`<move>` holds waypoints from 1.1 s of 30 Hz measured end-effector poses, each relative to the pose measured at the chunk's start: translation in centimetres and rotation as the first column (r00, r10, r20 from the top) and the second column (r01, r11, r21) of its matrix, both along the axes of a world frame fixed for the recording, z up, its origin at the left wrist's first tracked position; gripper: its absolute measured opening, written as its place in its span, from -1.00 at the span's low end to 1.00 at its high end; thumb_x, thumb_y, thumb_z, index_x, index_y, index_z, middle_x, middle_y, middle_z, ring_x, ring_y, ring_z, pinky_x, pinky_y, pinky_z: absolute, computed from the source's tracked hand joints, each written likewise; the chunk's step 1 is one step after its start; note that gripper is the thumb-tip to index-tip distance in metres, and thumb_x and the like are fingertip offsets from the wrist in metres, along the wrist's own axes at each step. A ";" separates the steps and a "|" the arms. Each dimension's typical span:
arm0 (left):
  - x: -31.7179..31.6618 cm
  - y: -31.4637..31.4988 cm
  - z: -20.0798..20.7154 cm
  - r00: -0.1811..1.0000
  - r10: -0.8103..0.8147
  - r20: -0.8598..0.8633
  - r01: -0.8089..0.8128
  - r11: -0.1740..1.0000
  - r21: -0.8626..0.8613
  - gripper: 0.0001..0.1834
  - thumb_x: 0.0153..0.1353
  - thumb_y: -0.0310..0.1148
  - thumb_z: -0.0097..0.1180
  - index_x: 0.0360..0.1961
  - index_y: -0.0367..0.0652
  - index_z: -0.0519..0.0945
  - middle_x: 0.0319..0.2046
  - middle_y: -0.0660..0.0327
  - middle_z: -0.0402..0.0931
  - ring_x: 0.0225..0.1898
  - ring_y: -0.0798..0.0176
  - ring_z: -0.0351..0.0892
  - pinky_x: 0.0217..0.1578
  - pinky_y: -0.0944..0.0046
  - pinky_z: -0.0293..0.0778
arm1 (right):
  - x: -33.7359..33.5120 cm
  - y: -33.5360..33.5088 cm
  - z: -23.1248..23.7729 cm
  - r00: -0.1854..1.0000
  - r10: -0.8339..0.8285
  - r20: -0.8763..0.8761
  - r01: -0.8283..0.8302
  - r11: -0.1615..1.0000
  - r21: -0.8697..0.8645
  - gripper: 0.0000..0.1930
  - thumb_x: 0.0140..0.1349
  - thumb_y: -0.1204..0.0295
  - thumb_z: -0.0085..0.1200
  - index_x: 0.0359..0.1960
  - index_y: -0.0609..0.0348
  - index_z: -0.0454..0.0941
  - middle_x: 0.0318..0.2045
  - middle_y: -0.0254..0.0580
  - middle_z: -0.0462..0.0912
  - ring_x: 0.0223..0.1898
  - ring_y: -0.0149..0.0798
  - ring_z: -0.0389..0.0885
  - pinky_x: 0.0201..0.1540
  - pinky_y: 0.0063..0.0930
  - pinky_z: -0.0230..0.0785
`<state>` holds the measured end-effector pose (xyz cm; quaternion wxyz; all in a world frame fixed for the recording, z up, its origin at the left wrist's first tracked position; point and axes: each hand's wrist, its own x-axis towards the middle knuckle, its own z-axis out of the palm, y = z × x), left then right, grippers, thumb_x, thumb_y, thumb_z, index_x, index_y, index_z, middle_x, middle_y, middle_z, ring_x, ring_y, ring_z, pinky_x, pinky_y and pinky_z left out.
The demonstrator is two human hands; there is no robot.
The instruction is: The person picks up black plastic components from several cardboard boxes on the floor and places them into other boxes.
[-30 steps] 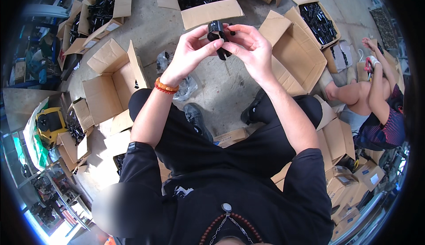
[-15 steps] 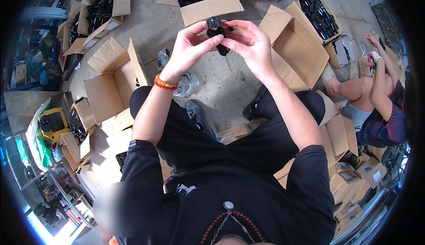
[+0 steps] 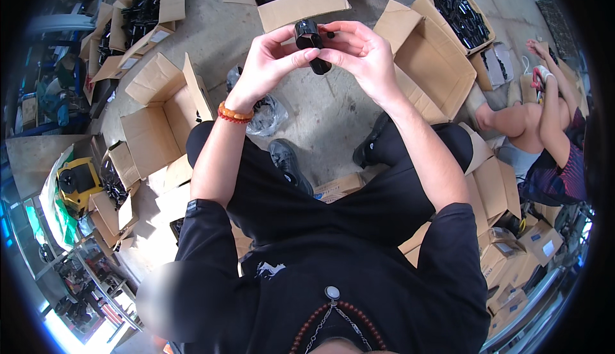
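Between both hands I hold a black plastic part (image 3: 309, 36) with a round ring at its top and a narrower stem pointing down. My left hand (image 3: 274, 59) closes round the ring's left side, its thumb pressed along the front. From the right, my right hand (image 3: 360, 54) pinches the same part, and the two thumb tips nearly meet over it. A tiny dark piece (image 3: 330, 34) shows by the right fingertips; whether it belongs to the part I cannot tell. Farther off, an open carton (image 3: 306, 8) holds many similar black parts.
Open empty-looking cartons stand at left (image 3: 154, 130) and right (image 3: 435, 75). More boxes of black parts lie at the far left (image 3: 141, 18) and far right (image 3: 458, 18). A clear plastic bag (image 3: 268, 116) rests by my foot. A co-worker (image 3: 544, 130) sits at right.
Both hands and the black part have shifted slightly up in the picture. The part's ring is turned a little, and its stem leans differently. The grip stays with both hands.
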<state>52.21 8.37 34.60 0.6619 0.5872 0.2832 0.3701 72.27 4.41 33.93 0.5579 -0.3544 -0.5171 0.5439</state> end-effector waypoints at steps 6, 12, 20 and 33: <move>0.0 0.1 -0.2 1.000 -0.011 0.010 0.011 1.000 0.007 -0.58 0.21 -0.40 0.27 0.08 -0.28 0.53 -0.11 0.22 0.62 -0.14 0.39 0.63 -0.08 0.36 0.60 | 0.3 0.0 0.0 1.000 0.001 0.021 -0.001 1.000 -0.016 -0.64 0.20 0.57 0.21 0.04 0.34 0.47 -0.08 -0.03 0.66 -0.04 -0.28 0.65 0.05 -0.44 0.54; 0.2 0.4 -1.1 0.997 0.041 0.071 -0.042 0.999 0.002 -0.62 0.20 -0.43 0.27 0.04 -0.30 0.55 -0.12 0.20 0.62 -0.15 0.35 0.65 -0.10 0.30 0.64 | -0.1 0.0 0.3 0.995 -0.049 0.085 0.047 0.999 0.024 -0.71 0.27 0.54 0.14 0.01 0.34 0.50 -0.10 -0.06 0.67 -0.05 -0.31 0.65 0.03 -0.48 0.53; 0.2 0.6 -1.3 0.957 0.090 0.276 -0.012 0.962 -0.272 -0.53 0.30 -0.23 0.13 0.11 -0.36 0.44 -0.10 0.07 0.58 -0.08 -0.04 0.65 -0.10 0.00 0.68 | 1.7 0.1 2.5 0.986 -0.125 -0.109 0.117 0.990 -0.076 -0.77 0.33 0.46 0.08 -0.03 0.28 0.58 -0.15 -0.08 0.69 -0.18 -0.37 0.68 -0.11 -0.54 0.51; 0.9 -0.5 -0.4 0.923 -0.031 0.383 0.164 0.933 -0.320 -0.35 0.27 -0.08 0.16 0.22 -0.31 0.30 -0.05 -0.01 0.54 -0.07 0.13 0.65 -0.05 0.07 0.65 | 1.0 -1.2 3.3 0.999 0.037 -0.038 -0.036 0.999 0.022 -0.77 0.27 0.53 0.14 -0.07 0.39 0.60 -0.16 -0.10 0.69 -0.16 -0.39 0.68 -0.05 -0.52 0.56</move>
